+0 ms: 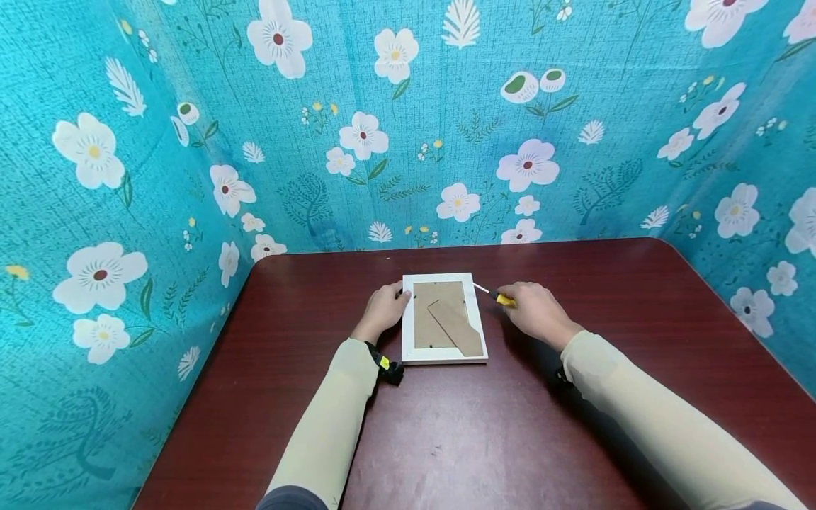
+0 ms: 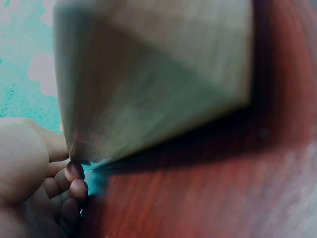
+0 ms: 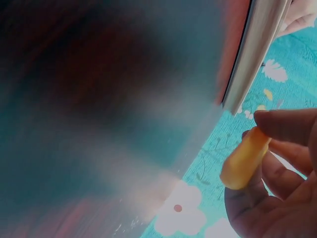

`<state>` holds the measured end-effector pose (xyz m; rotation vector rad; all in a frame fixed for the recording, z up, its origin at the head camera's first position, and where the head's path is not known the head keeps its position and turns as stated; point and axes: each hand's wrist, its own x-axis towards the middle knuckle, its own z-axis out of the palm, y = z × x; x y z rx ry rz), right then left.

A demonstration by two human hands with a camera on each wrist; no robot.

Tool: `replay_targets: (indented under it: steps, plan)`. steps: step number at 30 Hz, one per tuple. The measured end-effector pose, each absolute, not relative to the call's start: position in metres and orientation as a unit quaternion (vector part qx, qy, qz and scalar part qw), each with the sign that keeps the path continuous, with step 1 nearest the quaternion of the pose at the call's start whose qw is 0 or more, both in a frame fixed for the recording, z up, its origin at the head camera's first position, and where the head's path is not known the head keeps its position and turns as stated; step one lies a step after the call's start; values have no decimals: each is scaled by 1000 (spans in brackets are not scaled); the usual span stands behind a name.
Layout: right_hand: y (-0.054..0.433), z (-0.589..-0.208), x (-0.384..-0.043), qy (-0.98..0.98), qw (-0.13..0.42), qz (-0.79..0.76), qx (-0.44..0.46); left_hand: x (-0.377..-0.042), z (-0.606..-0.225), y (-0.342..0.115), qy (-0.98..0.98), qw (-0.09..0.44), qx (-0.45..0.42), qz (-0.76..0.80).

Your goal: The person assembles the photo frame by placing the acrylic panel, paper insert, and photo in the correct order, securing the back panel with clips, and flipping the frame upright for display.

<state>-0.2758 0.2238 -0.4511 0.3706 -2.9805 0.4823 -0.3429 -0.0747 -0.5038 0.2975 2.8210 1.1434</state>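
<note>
A white picture frame (image 1: 445,355) lies back side up on the table, showing its brown backing board (image 1: 428,331) and a fold-out easel stand (image 1: 460,329). My left hand (image 1: 384,309) grips the frame's left edge, thumb on the border. In the left wrist view the frame's side (image 2: 148,104) is close and blurred, and the fingers curl at its far end. My right hand (image 1: 538,312) holds a screwdriver (image 1: 506,300) by its yellow and black handle. Its thin shaft points at the frame's upper right edge; whether the tip touches cannot be told. The right wrist view shows only the yellow handle end (image 3: 243,161).
The dark red-brown table (image 1: 408,439) has a glossy surface. Behind it and along both sides hangs a turquoise curtain (image 1: 395,177) with white flowers. A black wrist strap (image 1: 387,368) with a small device sits on the left wrist.
</note>
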Motion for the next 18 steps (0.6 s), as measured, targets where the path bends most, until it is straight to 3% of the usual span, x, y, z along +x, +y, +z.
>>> replay_targets:
  steps: [18]
  plan:
    - [257,-452,-286,-978,61,177,94,-343,-504,-75,921,40,99,374]
